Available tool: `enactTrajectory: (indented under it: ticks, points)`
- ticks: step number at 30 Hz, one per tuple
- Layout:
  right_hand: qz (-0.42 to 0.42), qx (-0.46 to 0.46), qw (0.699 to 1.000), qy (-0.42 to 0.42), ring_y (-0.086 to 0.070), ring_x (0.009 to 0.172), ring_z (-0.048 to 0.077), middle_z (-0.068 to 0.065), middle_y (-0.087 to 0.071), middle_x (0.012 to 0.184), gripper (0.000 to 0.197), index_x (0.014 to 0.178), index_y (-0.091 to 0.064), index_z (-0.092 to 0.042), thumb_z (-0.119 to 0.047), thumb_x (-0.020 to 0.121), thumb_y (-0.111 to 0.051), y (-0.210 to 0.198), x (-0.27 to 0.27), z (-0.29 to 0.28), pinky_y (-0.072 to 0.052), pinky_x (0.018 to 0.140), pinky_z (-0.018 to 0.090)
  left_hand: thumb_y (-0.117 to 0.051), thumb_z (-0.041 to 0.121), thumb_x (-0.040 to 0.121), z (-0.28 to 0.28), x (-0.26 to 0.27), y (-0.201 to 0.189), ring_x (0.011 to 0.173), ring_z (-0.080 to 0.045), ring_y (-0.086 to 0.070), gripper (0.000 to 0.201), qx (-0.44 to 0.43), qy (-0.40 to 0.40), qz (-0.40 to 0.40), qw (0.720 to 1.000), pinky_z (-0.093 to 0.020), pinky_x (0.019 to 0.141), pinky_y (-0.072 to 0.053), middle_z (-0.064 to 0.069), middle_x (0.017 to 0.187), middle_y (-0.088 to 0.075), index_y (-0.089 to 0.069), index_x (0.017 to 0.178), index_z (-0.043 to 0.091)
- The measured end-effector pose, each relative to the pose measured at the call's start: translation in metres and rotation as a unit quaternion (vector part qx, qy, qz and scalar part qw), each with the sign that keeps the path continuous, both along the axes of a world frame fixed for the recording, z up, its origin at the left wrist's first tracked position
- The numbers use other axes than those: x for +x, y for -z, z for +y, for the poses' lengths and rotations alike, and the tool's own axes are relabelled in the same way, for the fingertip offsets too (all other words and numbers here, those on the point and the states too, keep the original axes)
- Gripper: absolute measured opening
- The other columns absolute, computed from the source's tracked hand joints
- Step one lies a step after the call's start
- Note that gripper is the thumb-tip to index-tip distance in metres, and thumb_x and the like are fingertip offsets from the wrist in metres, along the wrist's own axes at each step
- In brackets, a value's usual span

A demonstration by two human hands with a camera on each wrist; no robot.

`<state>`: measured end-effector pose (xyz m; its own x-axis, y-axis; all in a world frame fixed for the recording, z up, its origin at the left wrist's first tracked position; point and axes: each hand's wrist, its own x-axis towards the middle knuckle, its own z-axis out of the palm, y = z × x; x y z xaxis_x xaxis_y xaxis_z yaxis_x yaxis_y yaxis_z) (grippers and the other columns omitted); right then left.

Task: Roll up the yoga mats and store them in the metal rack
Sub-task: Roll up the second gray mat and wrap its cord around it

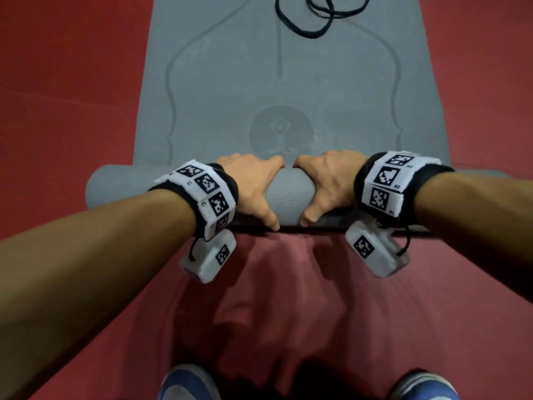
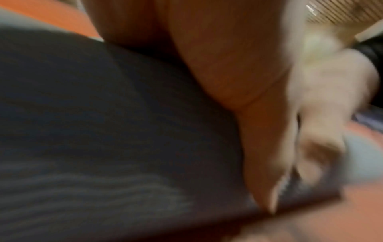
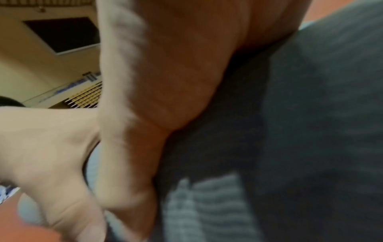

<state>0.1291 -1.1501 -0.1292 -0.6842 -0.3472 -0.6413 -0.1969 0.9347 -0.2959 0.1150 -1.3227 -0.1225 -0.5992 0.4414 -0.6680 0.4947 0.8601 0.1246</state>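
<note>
A grey yoga mat (image 1: 288, 82) lies flat on the red floor, running away from me. Its near end is wound into a thick roll (image 1: 290, 197) lying across the view. My left hand (image 1: 253, 186) and right hand (image 1: 326, 183) sit side by side on the middle of the roll, fingers curled over its far side and thumbs on its near side. The left wrist view, blurred, shows the left thumb (image 2: 238, 81) against the dark ribbed roll (image 2: 103, 131). The right wrist view shows the right hand (image 3: 165, 73) on the roll (image 3: 311, 114). No metal rack is in view.
A black cord (image 1: 317, 15) lies in loops on the far part of the mat. Red floor (image 1: 57, 82) spreads on both sides. My blue shoes (image 1: 187, 382) stand at the bottom edge, just behind the roll.
</note>
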Motion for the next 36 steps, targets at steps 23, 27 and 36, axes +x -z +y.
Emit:
enactTrajectory:
  ticks: [23, 27, 36]
  points:
    - [-0.24, -0.073, 0.968, 0.009, -0.066, 0.093, 0.009, -0.012, -0.071, 0.097, 0.068, 0.108, -0.061, -0.032, -0.057, 0.052, -0.088, 0.012, 0.035, -0.005, -0.055, 0.086, 0.029, -0.088, 0.061, 0.048, -0.004, 0.029, 0.012, 0.094, -0.009, -0.062, 0.078, -0.013, -0.03, -0.231, 0.972, -0.034, 0.088, -0.055, 0.016, 0.1, -0.064, -0.054, 0.113, 0.034]
    - [-0.273, -0.073, 0.959, 0.004, -0.071, 0.09, 0.01, -0.011, -0.075, 0.091, 0.062, 0.101, -0.071, -0.032, -0.057, 0.047, -0.089, 0.019, 0.043, -0.008, -0.057, 0.087, 0.033, -0.088, 0.06, 0.05, -0.001, 0.039, 0.013, 0.094, -0.008, -0.061, 0.08, -0.014, -0.013, -0.238, 0.971, -0.032, 0.087, -0.055, 0.015, 0.101, -0.063, -0.053, 0.117, 0.033]
    - [-0.276, -0.101, 0.955, 0.045, -0.073, 0.084, 0.011, -0.008, -0.076, 0.086, 0.057, 0.094, -0.072, -0.027, -0.052, 0.046, -0.092, 0.023, 0.04, 0.003, -0.06, 0.084, 0.037, -0.083, 0.069, 0.046, -0.01, 0.045, 0.014, 0.106, -0.011, -0.05, 0.096, 0.041, -0.007, -0.16, 0.986, -0.034, 0.093, -0.048, 0.015, 0.114, -0.052, -0.037, 0.125, 0.038]
